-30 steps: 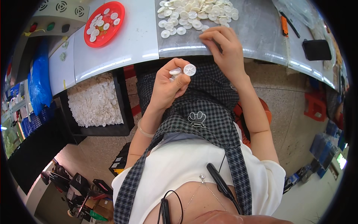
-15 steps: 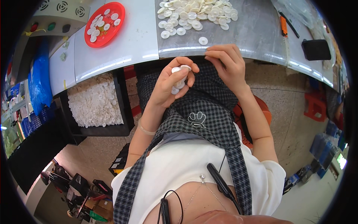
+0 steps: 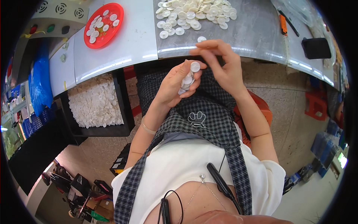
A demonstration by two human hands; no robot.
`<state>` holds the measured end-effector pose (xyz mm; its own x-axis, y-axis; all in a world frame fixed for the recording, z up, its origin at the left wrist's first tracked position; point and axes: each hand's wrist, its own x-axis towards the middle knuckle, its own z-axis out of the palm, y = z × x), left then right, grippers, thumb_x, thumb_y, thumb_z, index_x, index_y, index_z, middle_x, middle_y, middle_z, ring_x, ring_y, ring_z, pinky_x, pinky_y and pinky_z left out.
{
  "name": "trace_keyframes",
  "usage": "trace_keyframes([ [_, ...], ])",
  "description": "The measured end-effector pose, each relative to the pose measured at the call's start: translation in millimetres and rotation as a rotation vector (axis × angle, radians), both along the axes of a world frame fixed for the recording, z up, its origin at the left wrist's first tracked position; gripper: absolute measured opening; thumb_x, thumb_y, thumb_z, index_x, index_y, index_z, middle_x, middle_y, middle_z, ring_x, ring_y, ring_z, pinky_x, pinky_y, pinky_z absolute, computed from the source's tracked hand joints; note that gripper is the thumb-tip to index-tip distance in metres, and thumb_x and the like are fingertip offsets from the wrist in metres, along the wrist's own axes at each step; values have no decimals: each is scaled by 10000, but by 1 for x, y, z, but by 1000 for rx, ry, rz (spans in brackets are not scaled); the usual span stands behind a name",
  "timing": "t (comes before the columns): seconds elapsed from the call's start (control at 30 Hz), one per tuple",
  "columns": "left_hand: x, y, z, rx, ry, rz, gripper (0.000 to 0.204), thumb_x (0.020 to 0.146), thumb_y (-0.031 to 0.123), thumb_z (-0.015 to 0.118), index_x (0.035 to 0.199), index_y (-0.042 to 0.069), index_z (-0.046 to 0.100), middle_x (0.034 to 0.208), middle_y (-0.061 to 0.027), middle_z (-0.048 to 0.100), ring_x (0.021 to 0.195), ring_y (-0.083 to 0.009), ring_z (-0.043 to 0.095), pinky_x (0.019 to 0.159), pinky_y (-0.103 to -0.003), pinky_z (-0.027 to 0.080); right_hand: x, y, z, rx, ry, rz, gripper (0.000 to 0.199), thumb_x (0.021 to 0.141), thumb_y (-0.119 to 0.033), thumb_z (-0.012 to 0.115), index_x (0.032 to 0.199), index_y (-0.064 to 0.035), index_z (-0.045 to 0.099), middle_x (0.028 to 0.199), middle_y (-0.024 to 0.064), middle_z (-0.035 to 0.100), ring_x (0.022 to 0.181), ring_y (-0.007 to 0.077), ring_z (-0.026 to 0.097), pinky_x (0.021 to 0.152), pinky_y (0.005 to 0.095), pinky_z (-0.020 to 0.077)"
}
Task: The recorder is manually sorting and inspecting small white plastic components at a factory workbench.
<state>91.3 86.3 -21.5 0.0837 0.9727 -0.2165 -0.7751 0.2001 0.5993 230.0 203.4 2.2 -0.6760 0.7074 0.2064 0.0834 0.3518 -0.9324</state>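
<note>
My left hand (image 3: 179,80) is closed around a small stack of white round plastic discs (image 3: 187,81). One disc (image 3: 195,67) shows its face at the fingertips, beside the thumb. To the right, my right hand (image 3: 223,61) hovers at the table's front edge, its thumb and forefinger apart and slightly blurred. No disc is visible between them. Just beyond the forefinger, a single white disc (image 3: 201,39) lies on the grey tabletop, partly covered by that hand. Farther back is a loose heap of similar discs (image 3: 190,15).
Left on the table sits a red plate (image 3: 101,42) with several discs. Below it, a black bin (image 3: 128,112) holds a mass of white discs. An orange-handled cutter (image 3: 283,25) and a black flat object (image 3: 316,49) lie right. A red stool (image 3: 316,106) stands on the floor.
My left hand has shifted slightly right and turned, bringing one disc's face into view at its fingertips. My right hand has moved a little left and up, and its fingers have parted.
</note>
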Motion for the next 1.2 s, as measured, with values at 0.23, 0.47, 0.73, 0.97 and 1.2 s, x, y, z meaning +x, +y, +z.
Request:
trace_keyframes([
  [0.23,-4,-4,6,-27,-13,18,470,1060,401,367,1171,-20,543,837,-12,477,618,-50,430,371,-148,321,10,15,-14,690,-180,5,263,789,-21,713,1045,-69,680,1167,27,683,1053,241,627,863,363,497],
  [0.47,-3,-4,7,10,212,68,432,1055,378,398,1183,-13,531,856,-12,522,606,-42,470,373,-148,328,19,8,-12,374,-92,-10,204,857,22,674,1052,-36,661,1015,46,725,911,132,667,780,269,505],
  [0.73,5,-4,10,-2,231,48,431,1052,394,403,1207,18,549,847,-17,556,596,-38,518,374,-156,354,9,-14,3,29,-21,55,260,891,-70,687,1131,-8,609,1038,84,727,935,130,677,875,271,486],
  [0.97,0,-6,6,56,69,-7,470,1048,432,387,1152,7,561,844,-12,551,559,-41,492,366,-156,346,6,5,4,345,-21,73,293,922,-68,600,1214,-58,611,1258,91,651,1268,247,519,1054,364,371],
  [1.2,-3,-5,3,105,125,-17,486,1051,456,345,1140,17,535,853,-29,495,574,-47,445,368,-153,334,10,31,-13,678,-314,-282,331,924,-142,620,1255,-134,621,1376,63,547,1305,278,470,1082,422,308],
])
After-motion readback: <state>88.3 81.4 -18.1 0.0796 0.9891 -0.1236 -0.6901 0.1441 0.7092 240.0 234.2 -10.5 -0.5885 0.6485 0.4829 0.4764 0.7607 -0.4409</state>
